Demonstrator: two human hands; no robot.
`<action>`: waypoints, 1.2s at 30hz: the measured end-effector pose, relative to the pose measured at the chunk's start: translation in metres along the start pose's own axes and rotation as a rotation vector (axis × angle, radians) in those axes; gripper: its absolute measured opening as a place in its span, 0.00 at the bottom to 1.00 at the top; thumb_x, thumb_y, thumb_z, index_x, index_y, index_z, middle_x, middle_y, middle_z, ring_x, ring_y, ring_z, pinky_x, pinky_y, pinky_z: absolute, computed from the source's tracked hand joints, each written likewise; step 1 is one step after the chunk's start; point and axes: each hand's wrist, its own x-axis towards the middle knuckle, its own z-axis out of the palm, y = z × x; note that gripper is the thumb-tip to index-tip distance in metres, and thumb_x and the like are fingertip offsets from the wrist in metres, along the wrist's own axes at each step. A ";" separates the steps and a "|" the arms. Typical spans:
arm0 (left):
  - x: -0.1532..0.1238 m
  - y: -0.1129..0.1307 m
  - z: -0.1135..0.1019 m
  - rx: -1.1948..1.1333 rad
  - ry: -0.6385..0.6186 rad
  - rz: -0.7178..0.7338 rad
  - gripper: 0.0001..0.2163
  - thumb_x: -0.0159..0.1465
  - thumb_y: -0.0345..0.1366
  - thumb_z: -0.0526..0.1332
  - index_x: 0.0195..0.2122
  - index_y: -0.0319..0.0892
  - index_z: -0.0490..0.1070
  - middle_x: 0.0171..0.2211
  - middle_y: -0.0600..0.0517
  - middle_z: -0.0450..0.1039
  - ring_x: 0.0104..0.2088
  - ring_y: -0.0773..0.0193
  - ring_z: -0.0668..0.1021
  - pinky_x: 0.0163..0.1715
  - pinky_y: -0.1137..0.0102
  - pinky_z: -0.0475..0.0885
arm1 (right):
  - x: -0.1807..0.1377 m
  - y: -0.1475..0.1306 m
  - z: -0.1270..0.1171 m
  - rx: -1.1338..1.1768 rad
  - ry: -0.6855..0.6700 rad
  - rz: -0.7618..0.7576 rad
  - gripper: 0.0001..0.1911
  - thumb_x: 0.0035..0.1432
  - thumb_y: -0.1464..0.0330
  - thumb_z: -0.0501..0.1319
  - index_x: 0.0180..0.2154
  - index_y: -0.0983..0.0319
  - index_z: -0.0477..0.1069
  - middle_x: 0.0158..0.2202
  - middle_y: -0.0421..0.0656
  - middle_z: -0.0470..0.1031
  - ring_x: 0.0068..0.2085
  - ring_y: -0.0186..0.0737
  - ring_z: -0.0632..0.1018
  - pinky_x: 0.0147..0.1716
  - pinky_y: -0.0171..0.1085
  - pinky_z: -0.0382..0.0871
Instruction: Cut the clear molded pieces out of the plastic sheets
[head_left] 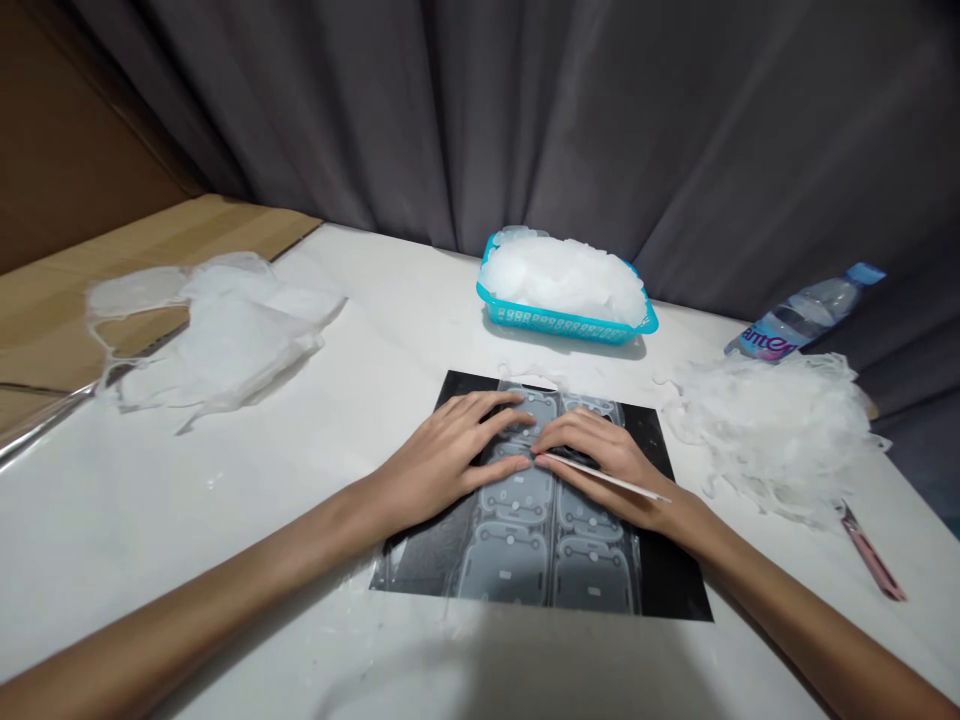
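A translucent plastic sheet (512, 565) with rows of rounded rectangular outlines and small holes lies on a black mat (675, 575). My left hand (469, 440) rests on the sheet's left side, its fingers spread and nothing held. In my right hand (600, 450) is a thin white stick-like tool (619, 480), pinched near its tip; the tip meets the sheet around its middle, close to my left fingers. What kind of tool it is I cannot make out. Both hands cover parts of the upper and middle outlines.
Behind the mat stands a blue basket (566, 325) heaped with translucent white pieces. A tangled pile of clear scraps (780, 430) lies to the right, beside a tilted water bottle (802, 315) and a pink-handled cutter (874, 555). White plastic sheets (232, 330) and cardboard (247, 215) are at left.
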 end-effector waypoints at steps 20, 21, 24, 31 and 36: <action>0.000 0.001 0.002 -0.026 -0.013 -0.006 0.21 0.74 0.51 0.58 0.64 0.48 0.67 0.68 0.46 0.65 0.67 0.50 0.68 0.64 0.54 0.65 | 0.000 0.000 0.009 -0.271 0.060 -0.189 0.07 0.73 0.72 0.58 0.49 0.61 0.73 0.44 0.47 0.82 0.45 0.43 0.81 0.47 0.42 0.78; 0.000 0.001 0.002 -0.027 -0.014 -0.006 0.21 0.74 0.51 0.58 0.64 0.48 0.67 0.67 0.46 0.65 0.67 0.50 0.68 0.64 0.54 0.65 | 0.002 0.001 0.009 -0.270 0.055 -0.190 0.07 0.73 0.72 0.57 0.49 0.61 0.73 0.44 0.46 0.82 0.45 0.43 0.81 0.46 0.42 0.78; -0.001 0.001 0.001 -0.023 -0.009 -0.005 0.22 0.74 0.51 0.58 0.64 0.47 0.66 0.67 0.44 0.65 0.67 0.49 0.68 0.64 0.53 0.65 | 0.003 0.000 0.012 -0.310 0.054 -0.145 0.10 0.74 0.70 0.56 0.54 0.61 0.71 0.48 0.48 0.80 0.48 0.43 0.81 0.50 0.43 0.79; 0.000 0.003 0.005 -0.062 0.014 -0.046 0.26 0.74 0.53 0.55 0.68 0.45 0.61 0.69 0.40 0.60 0.68 0.45 0.64 0.66 0.50 0.66 | 0.003 0.001 0.024 -0.442 0.081 -0.083 0.14 0.75 0.71 0.52 0.56 0.63 0.71 0.49 0.52 0.78 0.51 0.49 0.79 0.49 0.47 0.79; -0.001 -0.002 0.008 -0.048 -0.052 -0.071 0.38 0.75 0.55 0.52 0.77 0.46 0.36 0.74 0.37 0.49 0.72 0.42 0.58 0.69 0.44 0.59 | 0.018 0.044 -0.034 -0.354 0.676 0.278 0.10 0.71 0.67 0.56 0.41 0.61 0.76 0.41 0.49 0.78 0.44 0.50 0.79 0.48 0.50 0.76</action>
